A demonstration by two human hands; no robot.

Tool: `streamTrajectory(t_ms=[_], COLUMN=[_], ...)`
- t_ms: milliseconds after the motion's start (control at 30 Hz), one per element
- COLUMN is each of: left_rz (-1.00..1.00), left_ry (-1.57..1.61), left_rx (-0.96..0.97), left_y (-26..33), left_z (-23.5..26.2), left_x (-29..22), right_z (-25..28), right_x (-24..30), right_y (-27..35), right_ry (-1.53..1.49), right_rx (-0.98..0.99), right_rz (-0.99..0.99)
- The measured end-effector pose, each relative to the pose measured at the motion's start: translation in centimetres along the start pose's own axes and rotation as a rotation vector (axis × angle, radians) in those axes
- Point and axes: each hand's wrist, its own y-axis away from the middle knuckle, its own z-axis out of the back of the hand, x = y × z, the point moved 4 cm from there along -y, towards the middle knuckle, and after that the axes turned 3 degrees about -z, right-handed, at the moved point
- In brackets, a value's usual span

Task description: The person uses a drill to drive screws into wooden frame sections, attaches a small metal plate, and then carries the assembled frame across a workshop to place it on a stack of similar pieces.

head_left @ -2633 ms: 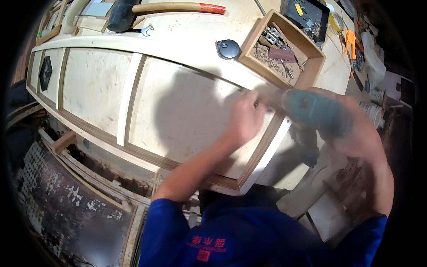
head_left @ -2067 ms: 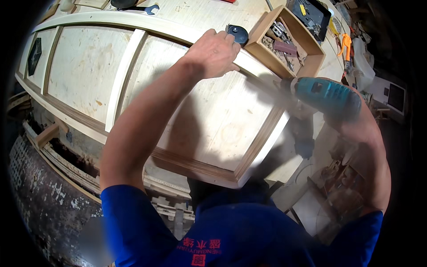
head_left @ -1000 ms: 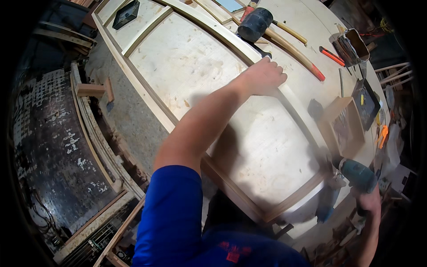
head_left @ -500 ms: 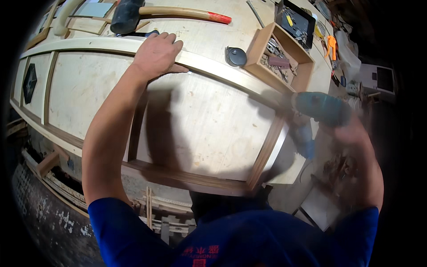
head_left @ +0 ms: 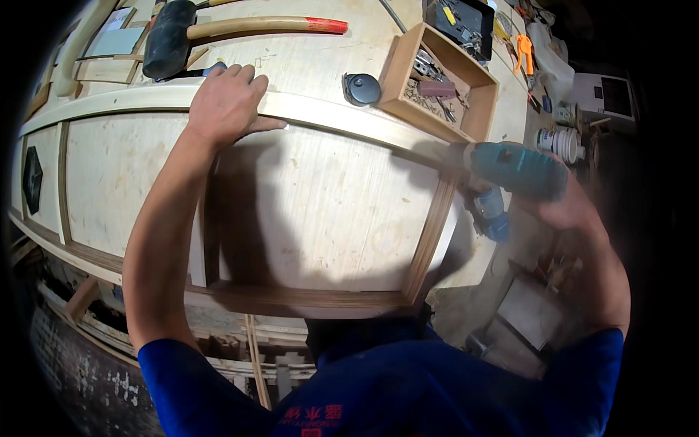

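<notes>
Two hands are at work on a framed plywood panel (head_left: 320, 211) that lies flat on the worktop (head_left: 306, 69), its near edge hanging out toward the person. The left hand (head_left: 226, 102) rests palm-down on the pale curved top rail (head_left: 131, 97) of the frame, fingers spread and curled over its far edge, pressing rather than gripping; the forearm runs straight up from the lower left across the panel. The right hand (head_left: 564, 207) is clenched round the grip of a teal power drill (head_left: 513, 169), whose nose points left into the frame's upper right corner; the hand and tool are blurred, so the bit itself cannot be made out.

Judging by its look, the panel is stiff and fairly light for its size, with thin sheet infill that would flex or dent under a point load, so the solid rails are the sound place to bear down or lift. The drill looks compact and dense and is best held firmly by the handle.

Beyond the rail lie a black rubber mallet (head_left: 167, 47), a round black tape measure (head_left: 362, 89) and an open wooden box (head_left: 440, 84) of small hardware.
</notes>
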Motion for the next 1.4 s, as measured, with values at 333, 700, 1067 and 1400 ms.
streamTrajectory(t_ms=[333, 700, 1067, 1400], left_rz=[-0.002, -0.054, -0.035, 0.012], left_ry=[0.004, -0.015, -0.023, 0.013], left_rx=[0.041, -0.013, -0.020, 0.026], left_y=[0.1, -0.1, -0.5, 0.3], left_z=[-1.2, -1.6, -1.0, -0.1], left_x=[0.7, 0.8, 0.2, -0.6], right_z=[0.0, -0.1, 0.4, 1.7], right_x=[1.2, 0.2, 0.4, 3.0], right_y=[-0.6, -1.4, -2.7, -3.4], right_ry=[-0.127, -0.047, -0.015, 0.466], right_rx=[0.095, 0.121, 0.157, 0.170], right_rz=[0.071, 0.145, 0.133, 0.315])
